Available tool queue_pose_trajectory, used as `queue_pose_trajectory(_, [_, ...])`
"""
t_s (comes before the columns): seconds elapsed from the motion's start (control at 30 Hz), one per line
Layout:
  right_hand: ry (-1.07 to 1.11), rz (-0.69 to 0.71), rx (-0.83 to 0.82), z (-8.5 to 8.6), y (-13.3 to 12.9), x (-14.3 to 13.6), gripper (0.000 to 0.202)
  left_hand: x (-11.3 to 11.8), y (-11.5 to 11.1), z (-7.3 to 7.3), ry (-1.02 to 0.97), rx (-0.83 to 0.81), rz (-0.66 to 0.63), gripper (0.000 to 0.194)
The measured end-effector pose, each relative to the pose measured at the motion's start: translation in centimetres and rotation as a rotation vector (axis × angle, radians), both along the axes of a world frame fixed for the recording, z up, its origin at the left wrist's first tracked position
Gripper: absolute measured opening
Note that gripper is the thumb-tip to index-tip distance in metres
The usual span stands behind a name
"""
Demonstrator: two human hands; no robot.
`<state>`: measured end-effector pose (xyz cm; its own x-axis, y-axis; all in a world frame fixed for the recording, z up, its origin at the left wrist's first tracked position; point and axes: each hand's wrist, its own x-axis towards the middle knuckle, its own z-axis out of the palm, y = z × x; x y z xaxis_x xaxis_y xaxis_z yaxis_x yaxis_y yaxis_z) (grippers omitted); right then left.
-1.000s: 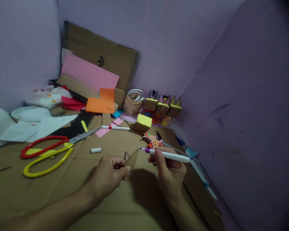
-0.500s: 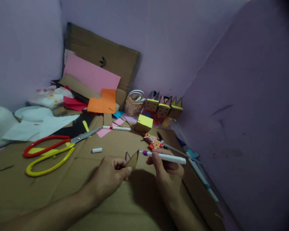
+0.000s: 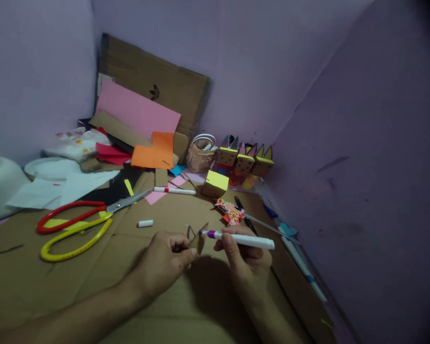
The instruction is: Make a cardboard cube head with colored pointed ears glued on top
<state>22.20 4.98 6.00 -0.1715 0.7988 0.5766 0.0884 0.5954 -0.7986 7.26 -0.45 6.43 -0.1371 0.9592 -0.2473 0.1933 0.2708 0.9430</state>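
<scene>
Between thumb and fingers, my left hand [image 3: 168,255] pinches a small cardboard piece [image 3: 200,242] above the cardboard sheet [image 3: 129,306]. My right hand [image 3: 249,255] grips a white marker [image 3: 249,240] with a purple collar; its tip touches or nearly touches the edge of the piece. A white cap [image 3: 145,223] lies on the sheet, left of my hands. Just beyond my right hand is a flower-patterned piece [image 3: 231,211]. Behind it sits a small box with a yellow top [image 3: 215,181].
Scissors with red and yellow handles [image 3: 75,229] lie at left. Farther back are a white marker with a red band [image 3: 175,190], orange paper [image 3: 154,153], a brown basket [image 3: 200,155] and several eared box figures [image 3: 245,163]. Purple walls [image 3: 361,143] enclose the back and right.
The marker tip has moved slightly down and left along the cardboard piece's edge, with my right hand following. My left hand holds nearly the same place.
</scene>
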Motion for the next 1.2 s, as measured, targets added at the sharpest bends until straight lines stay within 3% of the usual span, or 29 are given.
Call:
queue_pose_trajectory(0.13, [-0.014, 0.017, -0.009, -0.2, 0.0, 0.1, 0.003, 0.0, 0.0, -0.1, 0.021, -0.002, -0.003, 0.025])
queue_pose_trajectory(0.5, [0.043, -0.112, -0.104, -0.1, 0.7, 0.0, 0.014, 0.1, 0.0, 0.3, -0.005, -0.011, 0.016, 0.025])
queue_pose_trajectory(1.2, [-0.065, 0.056, 0.001, -0.6, -0.7, 0.1, 0.005, 0.0, -0.1, 0.1, 0.014, 0.025, 0.008, 0.022])
